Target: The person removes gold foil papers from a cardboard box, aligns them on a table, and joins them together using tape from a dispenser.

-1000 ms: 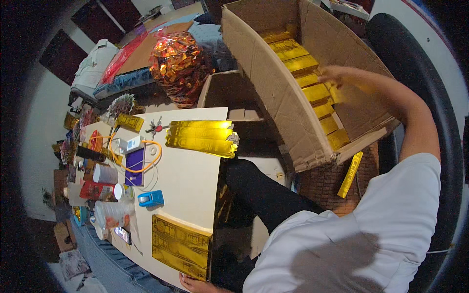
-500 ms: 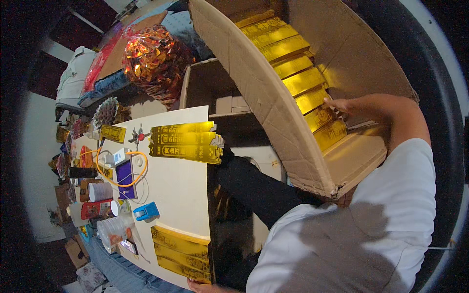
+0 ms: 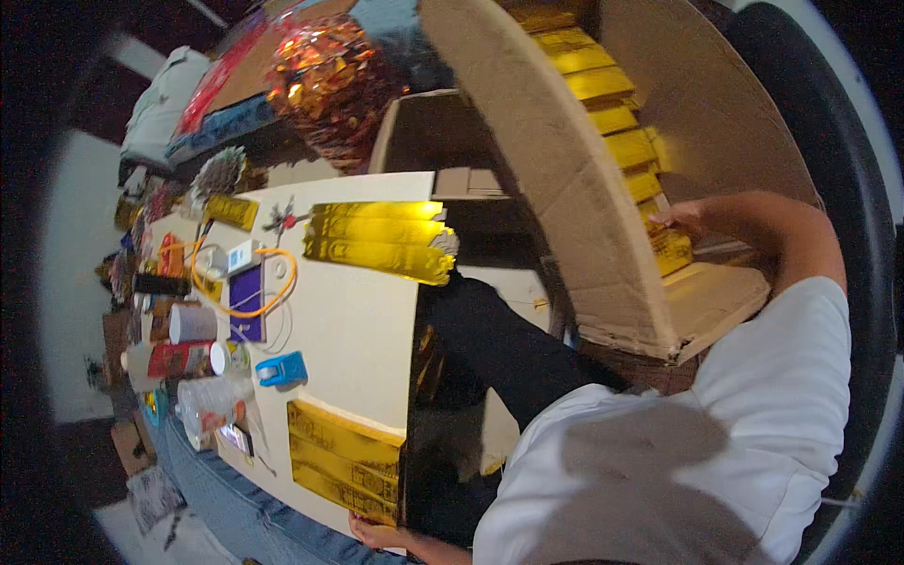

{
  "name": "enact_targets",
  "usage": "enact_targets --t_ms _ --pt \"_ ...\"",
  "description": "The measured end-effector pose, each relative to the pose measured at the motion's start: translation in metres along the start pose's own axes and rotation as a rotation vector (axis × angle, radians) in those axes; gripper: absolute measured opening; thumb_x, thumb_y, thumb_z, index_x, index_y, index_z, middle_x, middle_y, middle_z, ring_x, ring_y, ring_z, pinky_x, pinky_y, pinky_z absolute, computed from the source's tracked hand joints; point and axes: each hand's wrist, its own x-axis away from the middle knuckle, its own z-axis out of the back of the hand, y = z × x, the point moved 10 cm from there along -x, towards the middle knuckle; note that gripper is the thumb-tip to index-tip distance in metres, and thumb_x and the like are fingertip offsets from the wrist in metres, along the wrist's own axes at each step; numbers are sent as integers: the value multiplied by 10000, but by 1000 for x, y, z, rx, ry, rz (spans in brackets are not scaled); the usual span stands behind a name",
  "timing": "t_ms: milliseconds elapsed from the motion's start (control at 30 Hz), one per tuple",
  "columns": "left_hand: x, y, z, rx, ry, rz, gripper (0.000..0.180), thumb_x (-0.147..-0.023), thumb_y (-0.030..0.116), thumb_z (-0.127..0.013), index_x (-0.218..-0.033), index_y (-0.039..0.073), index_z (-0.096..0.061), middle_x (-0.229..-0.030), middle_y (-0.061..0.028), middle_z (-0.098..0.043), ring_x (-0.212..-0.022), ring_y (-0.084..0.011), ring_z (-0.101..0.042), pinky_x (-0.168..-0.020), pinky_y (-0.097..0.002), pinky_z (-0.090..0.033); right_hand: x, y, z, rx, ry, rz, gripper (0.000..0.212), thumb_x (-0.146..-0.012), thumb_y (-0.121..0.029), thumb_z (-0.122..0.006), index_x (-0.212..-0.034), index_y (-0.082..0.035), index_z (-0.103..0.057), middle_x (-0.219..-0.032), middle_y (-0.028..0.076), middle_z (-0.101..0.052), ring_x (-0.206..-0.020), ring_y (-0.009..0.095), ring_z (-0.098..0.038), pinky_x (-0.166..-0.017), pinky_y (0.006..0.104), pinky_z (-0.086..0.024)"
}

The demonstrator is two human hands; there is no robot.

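So my right hand (image 3: pixel 680 218) is down inside the big cardboard carton (image 3: pixel 556 169), fingertips at the row of gold blocks (image 3: pixel 603 85), close to the carton's near end. Looks to me like the handling-the-row step. Can't tell if those fingers are pinching a block or just resting on it, too blurry. I'd reckon any move from here calls for a light straightening touch, since the blocks sit a bit uneven.

The row runs along the carton's long side, but each block's long axis lies crosswise, wall toward wall, right end tipped slightly up in my view.

Meanwhile my left hand (image 3: pixel 377 535) is at the table's (image 3: pixel 348 367) near right corner, fingers against the lower edge of a gold stack (image 3: pixel 348 461); can't tell if they're gripping. That stack's long axis slopes gently down toward the right edge. Near the far right corner, a fan of gold strips (image 3: pixel 377 235) points its ragged ends out past that edge.
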Motion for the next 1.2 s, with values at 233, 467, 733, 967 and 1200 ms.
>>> enact_targets --t_ms 233,467,733,967,1200 --pt "13 20 -7 146 12 228 387 -1027 289 -454 -1126 -37 -638 -1024 -139 -641 -903 -241 -589 -804 -359 -492 10 20 64 90 377 42 586 -864 -518 -676 -1212 -58 -568 -1183 128 -630 -1040 284 -614 -875 480 -482" --pt "14 30 -12 332 49 284 310 -1015 244 -510 -1059 -40 -629 -902 -70 -636 -790 -157 -583 -730 -291 -480 26 32 92 62 476 116 565 -859 -505 -687 -1180 -52 -577 -1151 128 -638 -1008 279 -619 -850 474 -484" --pt "17 13 -16 623 29 292 283 -1013 220 -525 -1000 -31 -652 -797 -18 -611 -680 -74 -506 -606 -232 -425 28 20 102 78 514 156 542 -854 -490 -699 -1144 -45 -588 -1114 128 -647 -973 273 -625 -822 466 -485" --pt "18 24 -18 560 53 343 280 -1006 206 -537 -985 -45 -658 -814 -23 -610 -704 -72 -491 -634 -238 -416 32 5 111 99 540 194 523 -849 -477 -709 -1112 -39 -597 -1082 128 -654 -941 268 -630 -797 460 -487" --pt "22 14 -9 485 76 374 247 -996 175 -526 -975 -30 -660 -839 -33 -628 -737 -104 -536 -670 -259 -441 21 -4 103 94 544 228 504 -844 -464 -719 -1080 -33 -606 -1050 128 -662 -910 263 -635 -772 454 -489"
